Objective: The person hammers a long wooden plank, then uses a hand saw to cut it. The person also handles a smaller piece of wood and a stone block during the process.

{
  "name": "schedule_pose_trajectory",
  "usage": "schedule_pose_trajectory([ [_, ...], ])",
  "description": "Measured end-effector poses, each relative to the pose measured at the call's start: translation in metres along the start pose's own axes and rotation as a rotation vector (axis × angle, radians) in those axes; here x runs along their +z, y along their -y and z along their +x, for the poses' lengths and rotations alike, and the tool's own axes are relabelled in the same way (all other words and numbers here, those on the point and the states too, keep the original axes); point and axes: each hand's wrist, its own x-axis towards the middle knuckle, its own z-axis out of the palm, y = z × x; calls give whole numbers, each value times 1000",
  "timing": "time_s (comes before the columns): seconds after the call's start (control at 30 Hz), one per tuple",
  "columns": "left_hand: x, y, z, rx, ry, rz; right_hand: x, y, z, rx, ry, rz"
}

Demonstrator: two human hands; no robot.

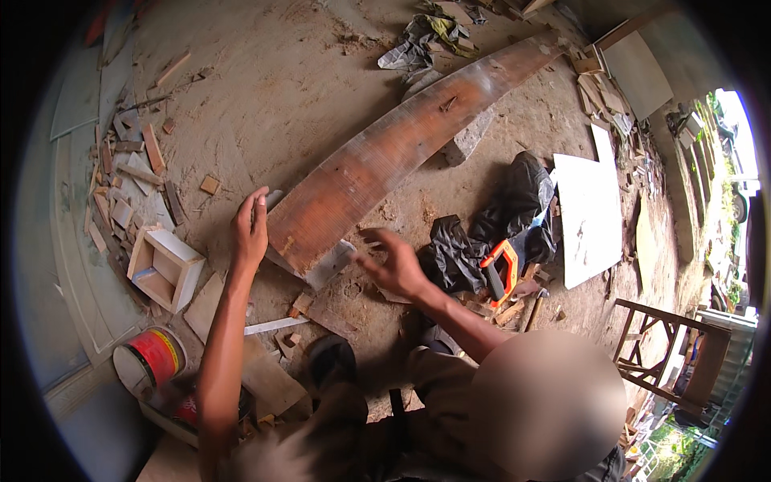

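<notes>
A long reddish-brown wooden plank runs from near my feet toward the far right. Pale blocks hold it off the ground: a near block under its close end and a far block midway along. My left hand is beside the plank's near left corner, fingers stretched out and holding nothing; whether it touches the wood I cannot tell. To the right of the near end, my right hand hovers with its fingers apart, gripping nothing. A handsaw with an orange handle lies right of that hand.
Black plastic sheeting lies by the saw, next to a white board. An open wooden box, a red-and-yellow-labelled bucket and several wood offcuts lie at left. A dark wooden frame stands at right.
</notes>
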Motion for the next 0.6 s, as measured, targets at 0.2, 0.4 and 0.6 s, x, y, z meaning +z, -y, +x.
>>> schedule_pose_trajectory([
  [0.2, 14, -33, -7, 116, 113, 385, -151, -89, 83, 102, -783, -194],
  [0.4, 35, -66, -21, 98, 259, 710, -167, -142, 120, 17, -488, -279],
  [0.6, 32, -81, -20, 105, 322, 788, -163, -143, 134, 36, -638, -485],
])
